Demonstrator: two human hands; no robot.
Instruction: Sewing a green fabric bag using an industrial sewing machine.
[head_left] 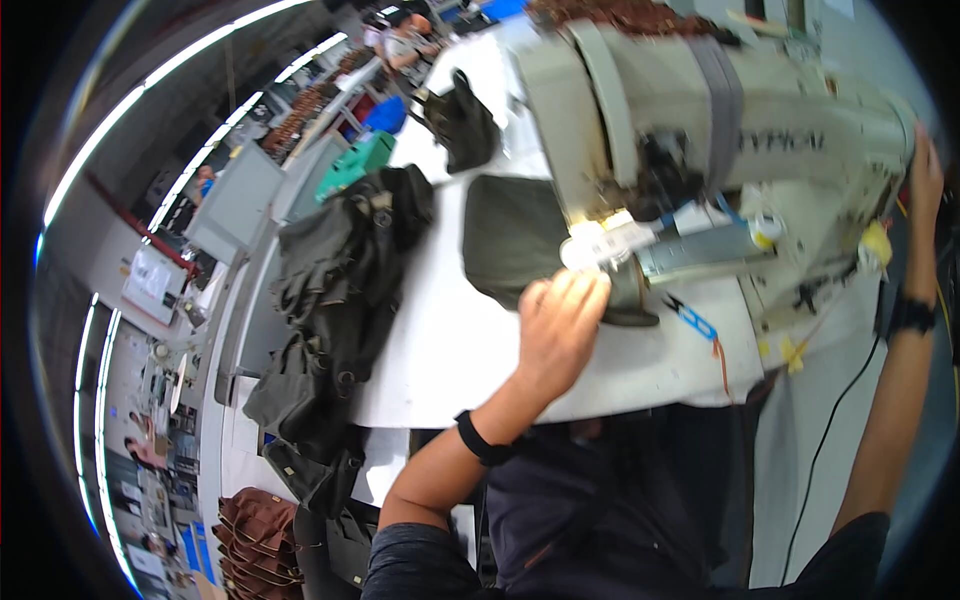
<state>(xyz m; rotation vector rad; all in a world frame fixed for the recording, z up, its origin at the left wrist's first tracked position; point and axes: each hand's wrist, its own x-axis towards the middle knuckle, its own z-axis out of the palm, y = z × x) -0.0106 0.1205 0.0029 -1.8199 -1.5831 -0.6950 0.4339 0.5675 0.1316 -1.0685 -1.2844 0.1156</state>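
Observation:
A large pale sewing machine (830, 165) fills the upper right, with its light shining at the needle area. A dark olive fabric panel (505, 235) lies under the machine's head and runs toward me. My left hand (563, 330) is closed at the panel's near edge, fingers bunched just in front of the needle area; the fingertips are partly lost in glare. At the far right, my right hand (926, 175) is wrapped on the handwheel (903, 140) at the machine's end, only partly visible. Blue-handled thread snips (692, 318) with an orange cord lie right of my left hand.
Dark olive bags (345, 265) are heaped along the table's left side, with another dark piece (462, 125) farther back. Brown pieces (258, 540) are stacked at lower left. A black cable (815, 450) hangs at the right. Other people (408, 48) work in the background.

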